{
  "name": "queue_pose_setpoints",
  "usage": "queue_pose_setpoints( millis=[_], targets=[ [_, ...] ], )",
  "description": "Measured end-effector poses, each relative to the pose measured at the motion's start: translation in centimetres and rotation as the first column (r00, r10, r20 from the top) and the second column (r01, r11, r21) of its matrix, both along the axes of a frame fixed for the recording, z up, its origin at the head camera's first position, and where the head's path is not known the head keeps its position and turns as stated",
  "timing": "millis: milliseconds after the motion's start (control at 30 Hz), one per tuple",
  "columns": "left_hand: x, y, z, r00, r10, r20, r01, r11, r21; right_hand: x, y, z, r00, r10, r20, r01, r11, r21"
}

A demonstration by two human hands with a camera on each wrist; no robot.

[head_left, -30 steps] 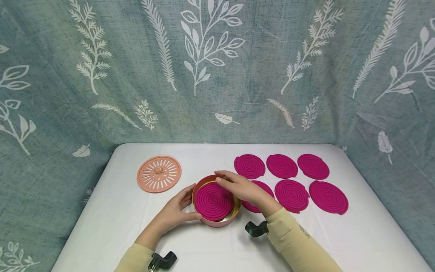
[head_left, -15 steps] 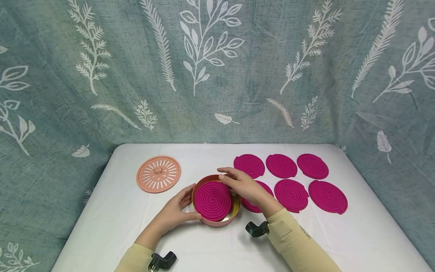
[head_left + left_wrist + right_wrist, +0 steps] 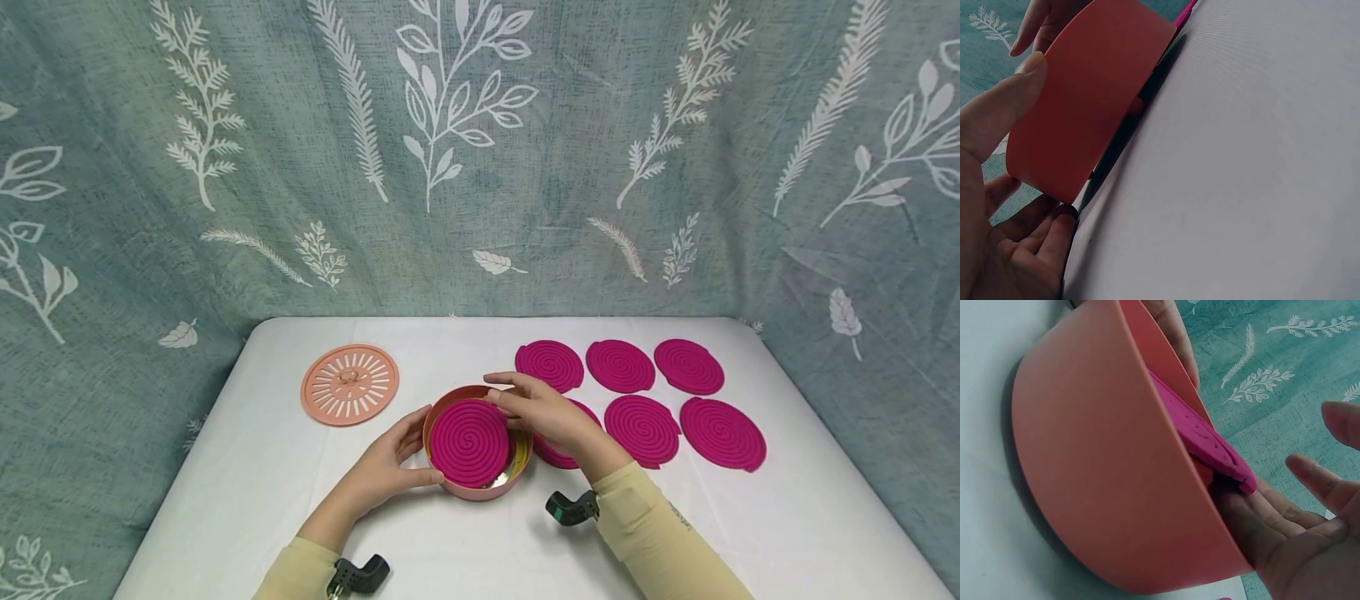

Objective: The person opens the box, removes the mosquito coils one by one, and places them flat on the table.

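Observation:
In the head view, a round coral mosquito-coil box (image 3: 482,494) stands mid-table, its inside yellowish and shiny. A magenta mosquito coil (image 3: 469,443) lies tilted in it, right edge raised. My left hand (image 3: 390,462) grips the box's left side, thumb at the front and fingers round the wall, as the left wrist view confirms. Over the right rim is my right hand (image 3: 551,421). The right wrist view shows some of its fingers (image 3: 1254,515) inside the rim, under the coil's raised edge (image 3: 1244,481); its thumb and another finger stand apart from the coil.
A coral slotted lid (image 3: 350,400) lies flat to the left of the box. To the right, several magenta coils (image 3: 642,430) lie in two rows, one partly behind my right hand. A patterned green curtain (image 3: 450,250) hangs behind the white table (image 3: 457,558).
My right hand has shifted slightly to the right, its fingertips farther from the top of the coil. The left hand and the box have hardly moved.

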State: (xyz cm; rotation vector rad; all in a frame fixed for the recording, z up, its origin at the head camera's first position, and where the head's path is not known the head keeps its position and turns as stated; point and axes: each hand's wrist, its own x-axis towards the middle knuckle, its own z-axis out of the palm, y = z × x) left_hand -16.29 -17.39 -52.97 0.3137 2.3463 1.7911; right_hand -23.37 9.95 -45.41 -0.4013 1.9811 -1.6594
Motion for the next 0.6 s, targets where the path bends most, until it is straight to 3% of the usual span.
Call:
queue_pose_setpoints(
  millis=[400, 600],
  targets=[
    [0.0, 0.03, 0.11, 1.0, 0.008, 0.02, -0.008, 1.0, -0.009, 0.46, 0.17, -0.13, 0.994, 0.028, 0.11, -0.017, 0.994, -0.106],
    [-0.01, 0.0, 0.09, 1.0, 0.004, 0.016, -0.004, 1.0, -0.001, 0.46, 0.34, -0.3, 0.991, 0.053, 0.124, -0.043, 0.995, -0.086]
  ],
)
